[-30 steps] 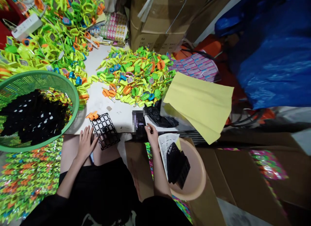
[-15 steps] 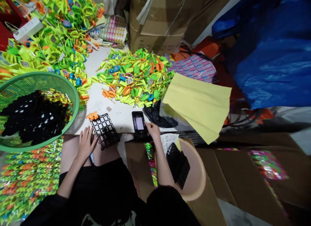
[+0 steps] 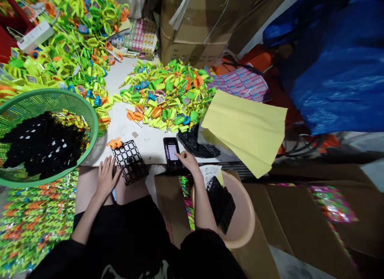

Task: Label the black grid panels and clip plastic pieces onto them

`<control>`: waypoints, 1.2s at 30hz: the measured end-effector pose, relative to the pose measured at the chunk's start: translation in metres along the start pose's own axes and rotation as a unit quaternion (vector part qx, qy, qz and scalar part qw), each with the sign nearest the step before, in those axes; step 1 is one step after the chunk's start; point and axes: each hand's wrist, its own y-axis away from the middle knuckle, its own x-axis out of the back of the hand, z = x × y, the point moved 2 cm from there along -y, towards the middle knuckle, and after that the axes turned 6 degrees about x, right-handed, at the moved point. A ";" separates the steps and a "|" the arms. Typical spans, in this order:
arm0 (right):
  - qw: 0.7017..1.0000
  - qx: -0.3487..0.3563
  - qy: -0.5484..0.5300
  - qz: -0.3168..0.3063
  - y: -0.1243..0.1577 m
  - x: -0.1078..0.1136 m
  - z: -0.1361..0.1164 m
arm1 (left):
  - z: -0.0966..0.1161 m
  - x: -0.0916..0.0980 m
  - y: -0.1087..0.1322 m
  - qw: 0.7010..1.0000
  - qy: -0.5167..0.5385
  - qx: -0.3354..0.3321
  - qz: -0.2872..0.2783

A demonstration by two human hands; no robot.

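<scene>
A phone (image 3: 172,150) with a lit screen lies on the white table, close to its front edge. My right hand (image 3: 187,160) reaches over the phone's right side, a fingertip at the screen and the other fingers partly curled; it grips nothing. My left hand (image 3: 105,176) rests flat on my thigh with its fingers spread and holds nothing. Just right of those fingers, a black plastic grid (image 3: 129,159) lies partly over the table edge. An orange plastic toy piece (image 3: 114,143) sits at the grid's upper left corner.
A green basket (image 3: 95,123) with black pieces stands at left. Toy watches (image 3: 168,95) are heaped behind the phone. Right of it lie a black plastic bag (image 3: 199,145) and yellow sheet (image 3: 246,129). A pale tub (image 3: 244,215) with black trays (image 3: 220,205) stands below.
My right hand has shifted slightly left, so its fingertip now reaches further onto the phone screen. What the screen displays has changed. My left hand stays where it was.
</scene>
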 end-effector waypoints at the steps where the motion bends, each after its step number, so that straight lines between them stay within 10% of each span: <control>1: 1.000 -0.004 0.003 0.003 0.000 0.000 -0.001 | 0.000 0.000 0.000 1.000 -0.001 0.000 0.000; 15: 0.999 0.006 0.031 -0.031 -0.002 0.008 -0.008 | -0.003 -0.002 0.002 0.999 -0.042 -0.016 0.011; 23: 0.971 0.136 0.154 0.121 -0.033 -0.005 -0.106 | -0.004 -0.001 0.004 0.998 -0.064 -0.022 0.001; 30: 0.964 0.155 0.197 0.088 -0.089 -0.045 -0.155 | -0.001 0.001 0.006 0.997 -0.071 -0.020 0.002; 36: 0.948 0.244 0.194 0.068 -0.067 -0.061 -0.172 | -0.002 0.000 0.007 0.997 -0.072 -0.021 0.008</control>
